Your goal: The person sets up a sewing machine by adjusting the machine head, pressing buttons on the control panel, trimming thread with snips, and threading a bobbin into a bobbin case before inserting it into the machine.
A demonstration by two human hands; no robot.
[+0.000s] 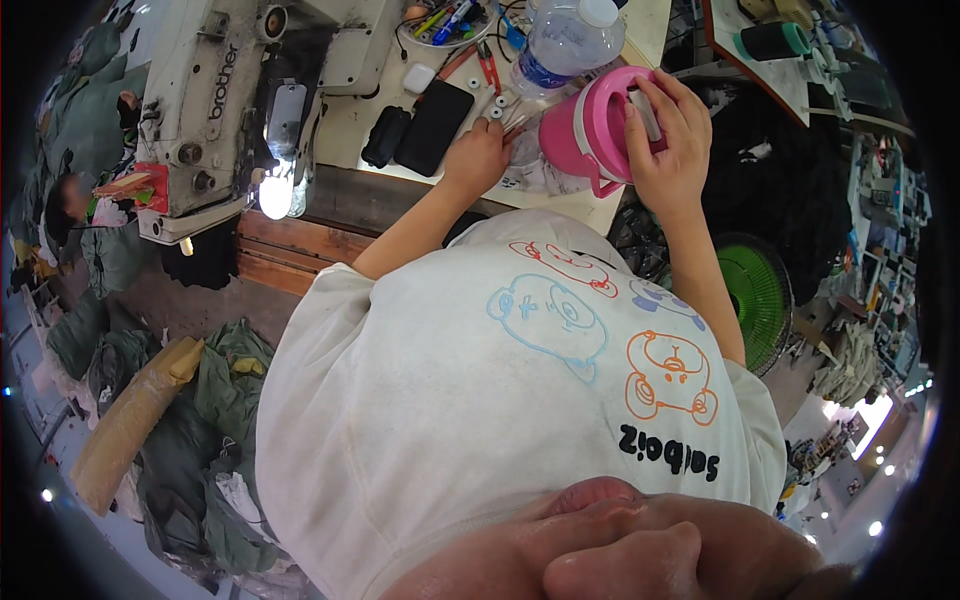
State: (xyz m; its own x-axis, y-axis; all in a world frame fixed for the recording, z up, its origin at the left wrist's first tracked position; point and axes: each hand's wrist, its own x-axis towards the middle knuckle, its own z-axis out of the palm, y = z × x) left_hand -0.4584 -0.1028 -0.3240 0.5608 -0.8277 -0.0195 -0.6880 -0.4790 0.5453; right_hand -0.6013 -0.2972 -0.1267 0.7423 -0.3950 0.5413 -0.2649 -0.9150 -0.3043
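Observation:
My right hand (672, 140) grips the top of a pink water jug (568, 138), thumb and fingers around a pale grey part on its lid. The jug leans over at the table's right end, and its pink and white handle hangs at its side. My left hand (478, 158) rests on the table with its fingers curled in beside small white spools (498, 108) and thin pale sticks. Whatever those fingers may hold is hidden. Just left of that hand lie a black phone (434, 128) and a smaller black case (387, 136).
A sewing machine (205, 110) stands at the left with its lamp lit. Behind the jug is a clear plastic bottle (565, 50). Red-handled pliers (488, 68) and a white earphone case (419, 78) lie on the table. A green fan (750, 300) stands at the right.

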